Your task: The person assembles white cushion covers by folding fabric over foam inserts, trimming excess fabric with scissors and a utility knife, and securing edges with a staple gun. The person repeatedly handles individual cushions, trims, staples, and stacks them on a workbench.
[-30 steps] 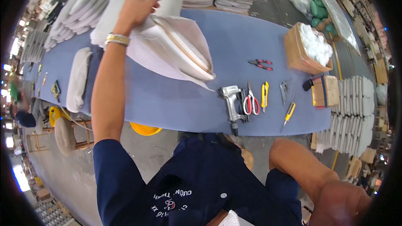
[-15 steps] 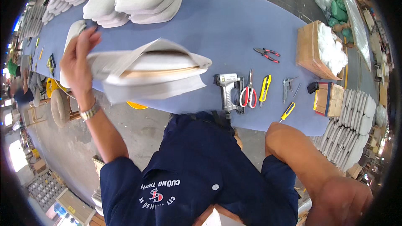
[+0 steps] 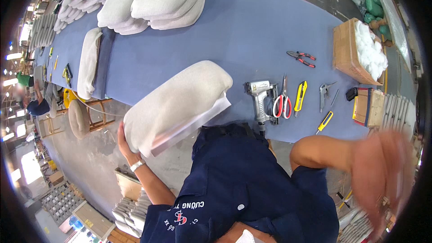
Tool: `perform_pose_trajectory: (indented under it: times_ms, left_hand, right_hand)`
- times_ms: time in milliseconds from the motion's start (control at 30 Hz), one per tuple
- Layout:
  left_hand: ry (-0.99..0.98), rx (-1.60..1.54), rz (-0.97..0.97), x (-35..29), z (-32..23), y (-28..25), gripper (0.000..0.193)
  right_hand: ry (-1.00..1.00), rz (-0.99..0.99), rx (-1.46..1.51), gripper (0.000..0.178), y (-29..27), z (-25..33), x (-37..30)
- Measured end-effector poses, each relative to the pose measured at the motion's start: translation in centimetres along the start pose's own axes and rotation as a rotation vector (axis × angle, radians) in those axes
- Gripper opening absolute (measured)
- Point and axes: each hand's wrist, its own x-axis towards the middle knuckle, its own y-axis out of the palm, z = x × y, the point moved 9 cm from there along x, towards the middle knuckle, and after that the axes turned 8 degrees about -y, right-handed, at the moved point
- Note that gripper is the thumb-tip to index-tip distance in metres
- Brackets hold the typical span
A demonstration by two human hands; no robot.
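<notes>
A light grey padded cushion point(image 3: 177, 101) lies tilted at the near edge of the blue table, with its smooth fabric side up. White fabric or lining hangs from its near right side. My left hand point(image 3: 126, 146) grips the cushion's near left end, its fingers partly hidden beneath. Away from the table at the far right, my right hand point(image 3: 381, 177) is smeared by motion, so its fingers cannot be made out. Closest to the cushion's right end is a silver staple gun point(image 3: 260, 101). Beside it are red-handled scissors point(image 3: 282, 103) and a yellow utility knife point(image 3: 300, 99).
Stacked grey cushions point(image 3: 168, 0) occupy the far left of the blue table point(image 3: 252, 27). Pliers point(image 3: 301, 57), a grey hand tool point(image 3: 324, 96) and a yellow screwdriver point(image 3: 325, 122) lie to the right. A cardboard box point(image 3: 346, 51) holds white stuffing. Another person point(image 3: 38, 103) is at far left.
The cushion has turned from its open, folded side to its smooth side and come nearer. My left hand has moved down to its near end. My right hand has risen, blurred.
</notes>
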Motion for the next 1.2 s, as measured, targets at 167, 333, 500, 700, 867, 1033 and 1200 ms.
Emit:
perform_pose_trajectory:
  times_ms: [167,333,500,700,867,1033,1200]
  left_hand:
    - [-0.115,-0.003,0.062,-5.6,4.6,0.2,0.053]
    - [-0.016,0.237,0.137,-1.0,9.3,-4.6,0.051]
    - [-0.142,0.349,0.102,-0.9,12.0,-3.4,0.051]
    - [-0.272,-0.085,0.528,-2.9,19.8,9.0,0.056]
    - [-0.141,0.200,0.790,-5.5,21.6,19.3,0.056]
    - [0.180,0.384,0.884,-12.2,5.7,28.7,0.059]
    - [0.717,0.236,0.997,-18.5,-8.2,32.9,0.056]
  right_hand:
    - [1.017,0.040,-0.374,0.045,-2.8,-22.8,-24.3]
    - [1.363,0.551,-0.637,0.070,5.1,-27.0,-44.3]
    - [1.151,0.480,-0.589,0.055,5.4,-27.3,-35.8]
    - [0.673,0.398,-0.566,0.028,8.7,-18.0,-12.8]
    - [0.441,0.477,-0.629,0.026,11.1,-15.4,-7.1]
    - [0.442,0.469,-0.497,0.031,9.0,-18.0,-8.8]
    - [0.664,0.407,-0.200,0.032,12.7,-19.1,-10.8]
